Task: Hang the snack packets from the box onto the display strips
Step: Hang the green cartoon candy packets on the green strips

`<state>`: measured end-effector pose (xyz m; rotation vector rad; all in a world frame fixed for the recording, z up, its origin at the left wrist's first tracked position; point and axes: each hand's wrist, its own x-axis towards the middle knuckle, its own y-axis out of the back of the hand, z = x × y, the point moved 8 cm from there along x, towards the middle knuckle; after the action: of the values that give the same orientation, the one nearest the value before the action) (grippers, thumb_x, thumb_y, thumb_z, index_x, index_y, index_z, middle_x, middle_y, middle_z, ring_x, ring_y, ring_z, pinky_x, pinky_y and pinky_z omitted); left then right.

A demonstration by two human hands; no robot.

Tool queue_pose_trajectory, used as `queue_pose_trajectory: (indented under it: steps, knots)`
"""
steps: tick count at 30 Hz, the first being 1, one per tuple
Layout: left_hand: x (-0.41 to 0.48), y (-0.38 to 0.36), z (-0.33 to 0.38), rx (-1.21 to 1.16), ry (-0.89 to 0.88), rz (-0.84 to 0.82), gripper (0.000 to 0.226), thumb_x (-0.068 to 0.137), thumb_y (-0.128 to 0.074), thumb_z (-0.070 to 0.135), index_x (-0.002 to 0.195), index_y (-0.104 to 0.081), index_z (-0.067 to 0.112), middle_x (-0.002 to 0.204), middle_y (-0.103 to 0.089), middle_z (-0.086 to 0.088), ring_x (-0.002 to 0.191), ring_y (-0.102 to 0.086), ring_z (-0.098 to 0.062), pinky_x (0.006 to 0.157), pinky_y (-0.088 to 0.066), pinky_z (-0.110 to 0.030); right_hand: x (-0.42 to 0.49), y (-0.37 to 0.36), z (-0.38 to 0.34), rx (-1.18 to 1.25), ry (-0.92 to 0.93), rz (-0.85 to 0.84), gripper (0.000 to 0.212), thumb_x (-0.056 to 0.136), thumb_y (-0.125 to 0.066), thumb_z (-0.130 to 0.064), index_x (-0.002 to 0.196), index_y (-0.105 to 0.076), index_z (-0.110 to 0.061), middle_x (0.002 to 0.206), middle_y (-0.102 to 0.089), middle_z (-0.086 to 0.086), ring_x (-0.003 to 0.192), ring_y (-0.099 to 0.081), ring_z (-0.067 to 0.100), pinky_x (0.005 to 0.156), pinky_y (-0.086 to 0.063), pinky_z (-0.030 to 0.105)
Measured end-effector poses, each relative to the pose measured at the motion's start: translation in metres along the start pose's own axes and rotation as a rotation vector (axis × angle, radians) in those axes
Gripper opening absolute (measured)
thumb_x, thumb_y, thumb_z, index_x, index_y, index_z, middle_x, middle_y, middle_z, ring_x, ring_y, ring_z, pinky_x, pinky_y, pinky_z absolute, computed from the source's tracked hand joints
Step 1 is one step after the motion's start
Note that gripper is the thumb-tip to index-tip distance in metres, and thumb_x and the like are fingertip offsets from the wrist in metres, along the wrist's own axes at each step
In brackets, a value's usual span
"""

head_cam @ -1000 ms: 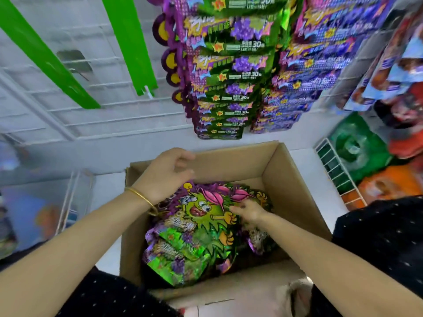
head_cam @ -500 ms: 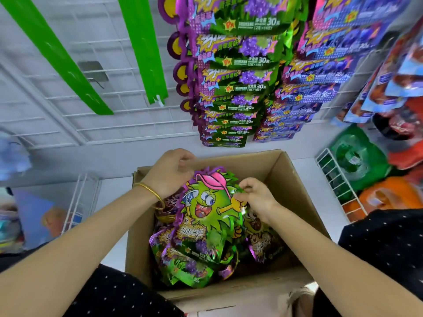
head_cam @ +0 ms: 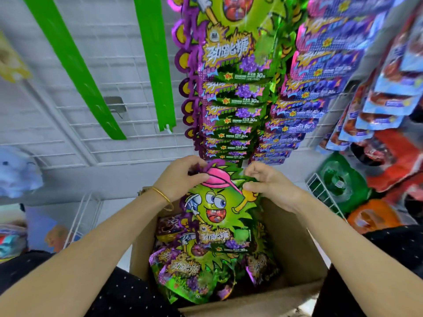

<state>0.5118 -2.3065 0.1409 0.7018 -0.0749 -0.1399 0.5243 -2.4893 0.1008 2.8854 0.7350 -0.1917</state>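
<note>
A green snack packet with a cartoon face and pink cap is held upright above the cardboard box. My left hand pinches its top left edge, and my right hand pinches its top right edge. More packets of the same kind lie piled inside the box. Directly above hangs a strip full of green packets, with a strip of purple packets beside it. Two bare green display strips hang to the left on the white wire grid.
A white wire rack with green and orange bags stands at the right. Red and blue packets hang at the upper right. A wire basket and a soft toy are at the left.
Both hands have lifted the green packet up out of the box toward the bottom of the hanging strip. My left hand left the box rim and took the packet's top.
</note>
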Motion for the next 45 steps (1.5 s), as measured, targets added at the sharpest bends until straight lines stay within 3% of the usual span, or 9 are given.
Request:
queue_pose_trajectory:
  steps: [5, 13, 19, 22, 26, 29, 31, 34, 45]
  knots:
    - [0.0, 0.012, 0.019, -0.025, -0.026, 0.054, 0.009, 0.08, -0.068, 0.011, 0.075, -0.061, 0.015, 0.079, -0.065, -0.014, 0.074, -0.059, -0.027, 0.078, -0.048, -0.038, 0.004, 0.006, -0.042, -0.233, 0.074, 0.021, 0.024, 0.083, -0.065, -0.004, 0.099, -0.058, -0.02, 0.097, -0.063, 0.0, 0.088, -0.06, 0.005, 0.075, -0.047, 0.013]
    - [0.026, 0.072, 0.111, 0.024, -0.198, 0.099, 0.008, 0.081, -0.067, 0.015, 0.077, -0.064, 0.02, 0.076, -0.063, 0.004, 0.071, -0.058, -0.007, 0.07, -0.046, -0.017, 0.011, 0.01, -0.171, -0.532, 0.381, 0.162, 0.009, 0.085, -0.066, -0.016, 0.092, -0.064, -0.021, 0.081, -0.057, -0.021, 0.073, -0.053, -0.014, 0.069, -0.037, 0.003]
    - [0.081, 0.201, 0.24, -0.047, -0.448, 0.567, 0.03, 0.085, -0.062, 0.014, 0.113, -0.059, 0.005, 0.099, -0.06, 0.0, 0.081, -0.057, -0.005, 0.07, -0.04, -0.001, -0.003, 0.053, -0.29, -0.588, 0.555, 0.303, 0.014, 0.085, -0.065, -0.02, 0.089, -0.055, -0.029, 0.089, -0.055, -0.018, 0.084, -0.051, 0.001, 0.069, -0.034, 0.009]
    - [0.114, 0.238, 0.277, -0.097, -0.441, 0.682, 0.037, 0.086, -0.06, 0.013, 0.119, -0.053, 0.0, 0.112, -0.061, -0.015, 0.095, -0.058, -0.021, 0.089, -0.047, -0.026, -0.003, 0.069, -0.339, -0.625, 0.647, 0.378, 0.011, 0.085, -0.065, -0.017, 0.09, -0.058, -0.025, 0.088, -0.055, -0.015, 0.08, -0.048, 0.001, 0.067, -0.034, 0.002]
    - [0.143, 0.254, 0.297, -0.202, -0.391, 0.634, 0.031, 0.087, -0.059, 0.015, 0.113, -0.055, -0.001, 0.094, -0.059, -0.017, 0.082, -0.054, -0.021, 0.083, -0.05, -0.039, 0.004, 0.082, -0.388, -0.728, 0.751, 0.5, 0.023, 0.085, -0.065, -0.017, 0.105, -0.062, -0.005, 0.091, -0.056, 0.0, 0.084, -0.049, 0.013, 0.064, -0.034, 0.012]
    - [0.152, 0.256, 0.307, -0.255, -0.367, 0.55, 0.01, 0.088, -0.059, 0.016, 0.08, -0.057, 0.01, 0.058, -0.055, 0.0, 0.052, -0.051, -0.009, 0.054, -0.048, -0.021, 0.006, 0.086, -0.416, -0.772, 0.812, 0.601, 0.02, 0.086, -0.064, -0.018, 0.102, -0.063, -0.006, 0.083, -0.055, -0.001, 0.081, -0.048, 0.013, 0.063, -0.033, 0.02]
    - [0.154, 0.26, 0.312, -0.204, -0.36, 0.526, 0.025, 0.088, -0.059, 0.018, 0.064, -0.05, 0.016, 0.043, -0.047, 0.006, 0.036, -0.039, 0.0, 0.043, -0.034, -0.018, 0.012, 0.089, -0.43, -0.814, 0.821, 0.691, 0.02, 0.086, -0.064, -0.022, 0.102, -0.064, -0.01, 0.089, -0.062, 0.004, 0.083, -0.052, 0.017, 0.072, -0.04, 0.027]
    - [0.154, 0.264, 0.318, -0.136, -0.318, 0.503, 0.029, 0.086, -0.061, 0.022, 0.06, -0.051, 0.015, 0.056, -0.043, -0.005, 0.049, -0.038, -0.012, 0.05, -0.03, -0.027, 0.018, 0.09, -0.443, -0.877, 0.797, 0.809, 0.02, 0.087, -0.06, -0.028, 0.103, -0.062, -0.016, 0.1, -0.065, 0.007, 0.096, -0.057, 0.027, 0.079, -0.046, 0.039]
    - [0.157, 0.256, 0.31, -0.5, -0.13, 0.38, 0.015, 0.082, -0.062, 0.02, 0.072, -0.062, 0.009, 0.074, -0.061, -0.014, 0.062, -0.054, -0.025, 0.07, -0.048, -0.036, 0.02, 0.085, -0.462, -1.014, 0.723, 1.033, 0.027, 0.089, -0.054, -0.032, 0.109, -0.055, -0.013, 0.105, -0.065, 0.011, 0.1, -0.058, 0.033, 0.071, -0.041, 0.036]
